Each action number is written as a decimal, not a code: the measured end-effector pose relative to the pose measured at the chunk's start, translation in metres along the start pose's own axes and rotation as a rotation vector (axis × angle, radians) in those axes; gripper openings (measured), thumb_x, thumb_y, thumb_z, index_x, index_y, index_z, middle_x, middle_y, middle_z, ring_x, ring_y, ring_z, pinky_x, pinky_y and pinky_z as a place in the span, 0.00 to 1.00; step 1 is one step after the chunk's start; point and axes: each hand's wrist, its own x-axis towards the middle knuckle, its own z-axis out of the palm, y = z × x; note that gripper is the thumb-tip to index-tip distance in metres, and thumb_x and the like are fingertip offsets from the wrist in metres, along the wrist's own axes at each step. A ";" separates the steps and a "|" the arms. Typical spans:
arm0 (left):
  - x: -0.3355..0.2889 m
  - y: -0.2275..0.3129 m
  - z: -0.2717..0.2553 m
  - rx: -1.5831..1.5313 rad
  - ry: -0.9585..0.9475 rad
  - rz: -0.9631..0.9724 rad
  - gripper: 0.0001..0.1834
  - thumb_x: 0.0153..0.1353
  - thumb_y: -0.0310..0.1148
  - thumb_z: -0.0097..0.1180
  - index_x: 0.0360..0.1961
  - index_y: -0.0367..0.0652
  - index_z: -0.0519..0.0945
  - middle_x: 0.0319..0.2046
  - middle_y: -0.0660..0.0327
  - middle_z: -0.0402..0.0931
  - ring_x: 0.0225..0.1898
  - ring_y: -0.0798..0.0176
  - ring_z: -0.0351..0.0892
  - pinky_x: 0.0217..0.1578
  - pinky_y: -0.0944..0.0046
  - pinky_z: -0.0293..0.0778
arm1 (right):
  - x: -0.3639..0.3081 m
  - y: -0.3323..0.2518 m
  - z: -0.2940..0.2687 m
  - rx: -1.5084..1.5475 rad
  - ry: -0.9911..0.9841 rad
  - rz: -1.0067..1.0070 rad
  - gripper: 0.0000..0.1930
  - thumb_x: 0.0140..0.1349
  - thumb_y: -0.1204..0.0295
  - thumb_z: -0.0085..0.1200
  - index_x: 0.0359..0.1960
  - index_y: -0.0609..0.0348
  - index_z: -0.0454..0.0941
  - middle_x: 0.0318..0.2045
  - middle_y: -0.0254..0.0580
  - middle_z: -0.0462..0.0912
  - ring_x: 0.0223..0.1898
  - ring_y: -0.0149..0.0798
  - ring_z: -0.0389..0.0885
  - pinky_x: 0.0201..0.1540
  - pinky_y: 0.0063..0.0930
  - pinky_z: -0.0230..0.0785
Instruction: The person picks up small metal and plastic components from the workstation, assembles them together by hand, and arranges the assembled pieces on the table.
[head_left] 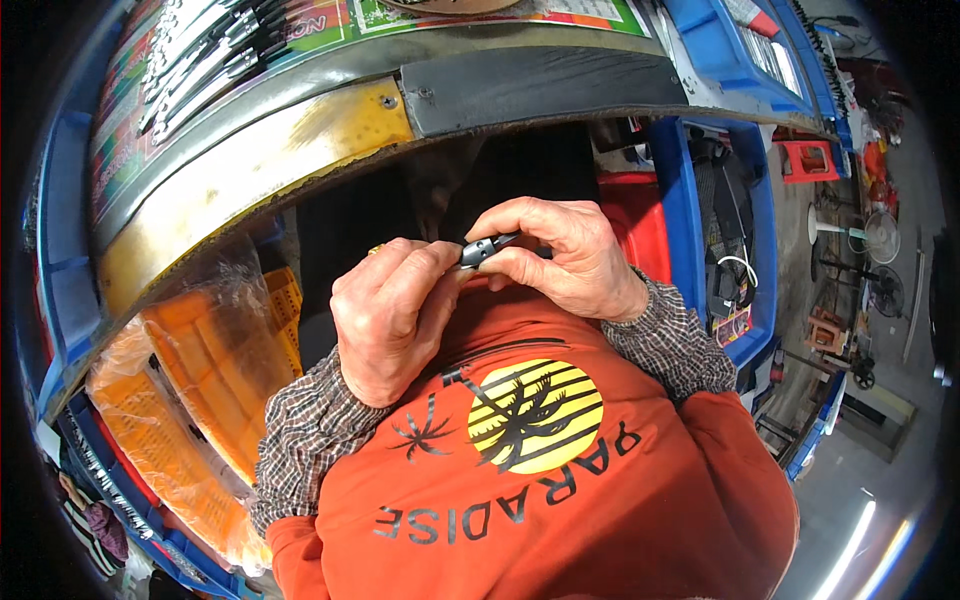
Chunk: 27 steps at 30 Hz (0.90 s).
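In front of my chest, both hands meet at a small dark grey piece [478, 253] with round holes in its face and a black part at its right end. My left hand [388, 318] pinches its left end between thumb and fingers. From the other side, the thumb and fingers of my right hand [562, 255] close on the black end, covering part of it. The fingers hide much of the piece, so its exact kind cannot be made out. Both hands are over my lap, just short of the workbench edge [540, 88].
Slim black-and-silver pieces [210, 65] lie piled on the bench at far left. Orange plastic crates [215, 360] in clear wrap stand at my left. To my right are a blue bin [685, 215] with black items, a red stool [808, 160] and a white fan [880, 237].
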 end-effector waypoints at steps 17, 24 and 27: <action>-0.003 0.000 0.005 -0.008 -0.013 0.009 0.11 0.43 0.19 0.64 0.30 0.38 0.77 0.22 0.58 0.74 0.22 0.57 0.75 0.23 0.62 0.71 | -0.001 0.010 -0.005 -0.081 -0.133 -0.021 0.08 0.60 0.77 0.58 0.38 0.69 0.78 0.31 0.44 0.83 0.30 0.34 0.85 0.30 0.21 0.79; -0.001 -0.005 0.004 0.009 -0.028 0.033 0.12 0.42 0.19 0.64 0.31 0.38 0.77 0.22 0.58 0.74 0.21 0.57 0.75 0.22 0.63 0.71 | 0.000 0.011 -0.005 -0.077 -0.150 -0.022 0.08 0.59 0.79 0.58 0.39 0.70 0.78 0.31 0.45 0.83 0.30 0.34 0.85 0.30 0.21 0.80; 0.001 -0.006 0.002 0.003 -0.053 0.069 0.13 0.42 0.19 0.64 0.31 0.39 0.77 0.22 0.58 0.74 0.21 0.58 0.75 0.22 0.63 0.71 | -0.001 0.015 -0.002 0.031 -0.091 -0.034 0.07 0.61 0.76 0.57 0.38 0.65 0.77 0.27 0.39 0.81 0.26 0.28 0.83 0.28 0.19 0.76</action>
